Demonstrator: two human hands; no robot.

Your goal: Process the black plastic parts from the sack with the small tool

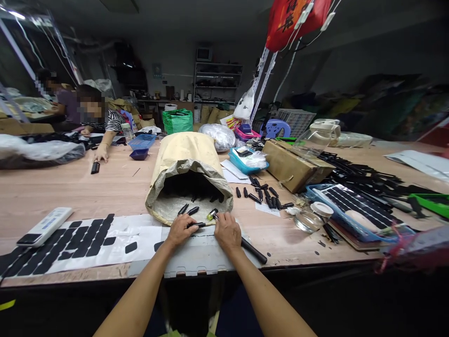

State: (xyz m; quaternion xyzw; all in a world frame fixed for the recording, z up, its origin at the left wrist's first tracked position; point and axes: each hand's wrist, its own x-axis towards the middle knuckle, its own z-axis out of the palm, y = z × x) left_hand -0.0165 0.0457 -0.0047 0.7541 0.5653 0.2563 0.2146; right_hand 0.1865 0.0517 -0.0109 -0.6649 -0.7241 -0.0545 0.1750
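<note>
My left hand (180, 230) is closed around a small black cylindrical part (199, 225), just in front of the sack's mouth. My right hand (227, 231) grips a hammer; its black handle (254, 250) sticks out toward the lower right, and its small silver and yellow head (212, 215) shows beyond my fingers. Both hands rest over a grey board (199, 255) at the table edge. A tan woven sack (189, 147) lies on its side, its mouth facing me. Several black parts (192, 210) lie inside its lip; deeper contents are dark.
More black cylindrical parts (271, 201) lie to the right, by a cardboard box (287, 164). A blue tray (336, 213) and a glass jar (308, 220) stand nearby. At left are a white power strip (45, 227) and a sheet of black stickers (140, 234). A co-worker's hand (101, 152) reaches across.
</note>
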